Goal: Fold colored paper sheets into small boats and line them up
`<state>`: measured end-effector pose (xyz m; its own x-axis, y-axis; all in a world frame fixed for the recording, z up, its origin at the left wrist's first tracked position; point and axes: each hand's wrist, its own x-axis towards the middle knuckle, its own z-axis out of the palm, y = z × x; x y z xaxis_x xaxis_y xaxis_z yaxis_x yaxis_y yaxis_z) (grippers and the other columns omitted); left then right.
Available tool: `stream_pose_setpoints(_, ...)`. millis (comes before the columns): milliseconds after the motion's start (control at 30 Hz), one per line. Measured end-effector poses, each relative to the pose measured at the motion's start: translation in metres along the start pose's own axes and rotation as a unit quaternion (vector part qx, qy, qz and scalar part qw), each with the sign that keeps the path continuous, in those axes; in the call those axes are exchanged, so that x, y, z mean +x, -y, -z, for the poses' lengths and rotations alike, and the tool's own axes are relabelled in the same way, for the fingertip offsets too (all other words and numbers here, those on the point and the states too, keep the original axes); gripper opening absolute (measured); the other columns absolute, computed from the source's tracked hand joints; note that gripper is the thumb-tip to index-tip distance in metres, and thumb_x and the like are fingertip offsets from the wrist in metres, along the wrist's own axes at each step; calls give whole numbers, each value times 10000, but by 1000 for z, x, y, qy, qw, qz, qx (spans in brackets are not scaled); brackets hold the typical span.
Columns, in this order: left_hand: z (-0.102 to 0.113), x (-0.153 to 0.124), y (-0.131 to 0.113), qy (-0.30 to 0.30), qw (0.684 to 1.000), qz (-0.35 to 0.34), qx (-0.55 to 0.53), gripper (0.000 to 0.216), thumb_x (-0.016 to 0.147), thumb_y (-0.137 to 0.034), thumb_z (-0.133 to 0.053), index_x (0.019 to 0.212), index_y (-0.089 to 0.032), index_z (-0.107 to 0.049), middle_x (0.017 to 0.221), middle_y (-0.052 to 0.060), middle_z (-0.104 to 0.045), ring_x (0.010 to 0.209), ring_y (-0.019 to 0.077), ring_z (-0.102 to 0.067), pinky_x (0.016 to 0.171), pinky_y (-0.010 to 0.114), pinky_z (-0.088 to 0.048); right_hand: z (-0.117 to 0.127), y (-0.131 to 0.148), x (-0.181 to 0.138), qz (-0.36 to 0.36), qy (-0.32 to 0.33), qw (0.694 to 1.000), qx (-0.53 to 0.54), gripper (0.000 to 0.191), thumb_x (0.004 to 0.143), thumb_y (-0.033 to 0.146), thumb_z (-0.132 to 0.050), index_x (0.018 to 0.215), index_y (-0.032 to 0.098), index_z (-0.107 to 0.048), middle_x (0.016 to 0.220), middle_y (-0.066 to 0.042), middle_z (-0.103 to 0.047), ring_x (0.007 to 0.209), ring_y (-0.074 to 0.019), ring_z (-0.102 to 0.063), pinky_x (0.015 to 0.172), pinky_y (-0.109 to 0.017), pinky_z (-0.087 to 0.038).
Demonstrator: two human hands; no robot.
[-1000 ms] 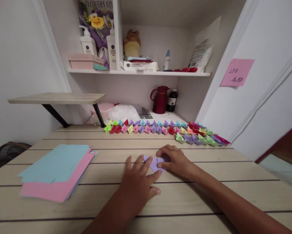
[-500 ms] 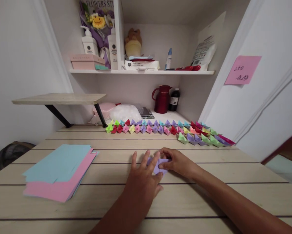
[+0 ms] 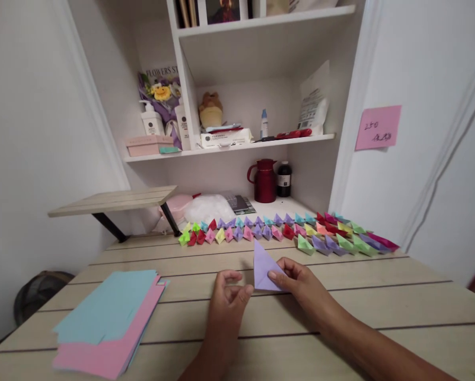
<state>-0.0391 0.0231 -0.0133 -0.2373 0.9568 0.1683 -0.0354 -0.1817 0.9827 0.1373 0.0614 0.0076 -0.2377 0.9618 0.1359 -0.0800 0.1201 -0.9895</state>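
Observation:
My right hand [image 3: 301, 281] pinches a light purple folded paper [image 3: 264, 271] at its right side, thumb on the near face. The paper stands raised in front of me as a triangle with its point up, creases showing on it. Just left of it is my left hand [image 3: 230, 296], its fingers curled and the thumb apart from them, with nothing between. The left thumb tip lies close to the paper's lower left corner; whether it touches, I cannot tell.
Rows of small folded paper boats [image 3: 257, 232] line the table's back. A stack of blue and pink paper sheets [image 3: 114, 307] lies at left. Behind are a small raised wooden shelf [image 3: 118, 202], a red jug [image 3: 265, 181] and a dark bottle [image 3: 284, 180].
The purple paper went from a small flat shape on the table to a raised triangle in my right hand. My left hand came off it and curled. The view tilted upward.

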Motion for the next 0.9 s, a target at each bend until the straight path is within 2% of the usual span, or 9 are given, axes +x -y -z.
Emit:
stream_pose_setpoints(67,-5,-2,-2,11,999,-6,-52,449,604,-422,-799,896,-176,-561,881,47,-654,634,121,-614,616,234,-464,-2,-3,-1,14,4,1000,-6,422,659,541,-722,653,206,-465,593,52,-438,561,-120,-370,553,-252,-272)
stream_pose_setpoints(167,-13,-6,-5,17,996,2,-82,432,559,-384,-830,850,-161,-602,776,37,-658,588,116,-598,590,230,-464,-3,-5,-2,31,7,1000,-3,411,678,520,-715,651,205,-452,598,58,-409,567,-116,-355,555,-249,-273)
stream_pose_setpoints(367,-9,-6,-12,-13,999,23,-37,317,604,-402,-787,737,-146,-658,629,18,-649,526,125,-583,566,245,-470,-5,-6,-5,38,22,999,11,367,707,477,-704,664,199,-467,609,58,-388,580,-113,-336,559,-246,-269)
stream_pose_setpoints(533,-3,-1,-14,5,999,30,-31,408,599,-444,-787,848,-130,-709,723,58,-697,576,142,-610,620,270,-501,-8,-5,-6,41,9,999,22,355,715,462,-700,665,201,-465,611,57,-392,579,-111,-342,555,-244,-275)
stream_pose_setpoints(700,-9,-1,-3,35,997,4,-65,585,656,-591,-711,1011,-126,-684,790,84,-702,624,151,-628,660,279,-510,-8,0,-7,55,-17,998,23,343,723,455,-687,681,203,-458,617,55,-407,592,-117,-360,566,-247,-292)
stream_pose_setpoints(800,-13,-3,0,50,996,4,-67,638,587,-538,-788,1068,-138,-663,827,84,-701,620,143,-620,625,254,-492,-8,1,-7,62,-23,998,22,332,730,449,-678,696,201,-460,625,55,-413,602,-118,-366,577,-248,-298)
stream_pose_setpoints(900,-13,-4,-7,44,998,13,-38,514,560,-449,-823,955,-142,-704,733,55,-686,603,143,-602,611,249,-477,-10,-1,-8,71,-7,997,21,318,739,431,-675,697,196,-465,625,58,-404,607,-116,-359,582,-247,-296)
